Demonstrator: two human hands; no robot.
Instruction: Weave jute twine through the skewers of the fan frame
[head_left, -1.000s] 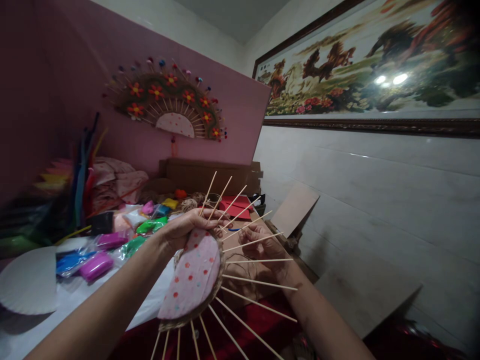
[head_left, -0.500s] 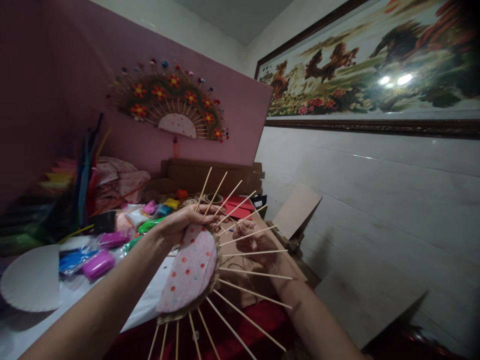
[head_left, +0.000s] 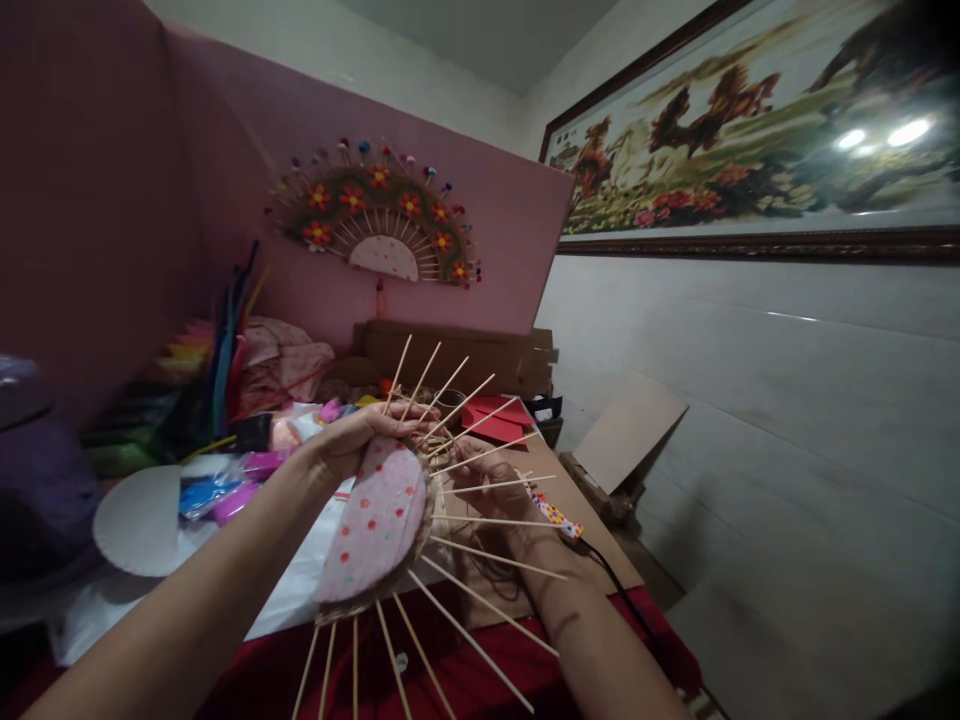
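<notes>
A half-round fan frame (head_left: 375, 520) covered in pink dotted cloth is tilted in front of me. Thin wooden sticks (head_left: 487, 595) fan out from its curved edge, and brown twine runs along that edge at the sticks' bases. My left hand (head_left: 367, 430) is closed on the upper end of the frame, fingers among the top sticks. Behind the sticks on the right, my right hand (head_left: 484, 468) is closed with fingertips pinched close to the edge, on the twine as far as I can see. Loose twine (head_left: 495, 570) hangs below this hand.
A colourful patterned tool (head_left: 553, 512) with a black cord lies right of my right hand on cardboard (head_left: 592, 545). Red paper (head_left: 495, 420) lies behind. Left are a white half disc (head_left: 139, 520) and bagged coloured clay (head_left: 236, 500). A decorated fan (head_left: 382, 215) hangs on the pink panel.
The view has swung left, so the scene sits further right. My right hand has drawn in closer to the frame's edge. The patterned tool now shows beside my right forearm.
</notes>
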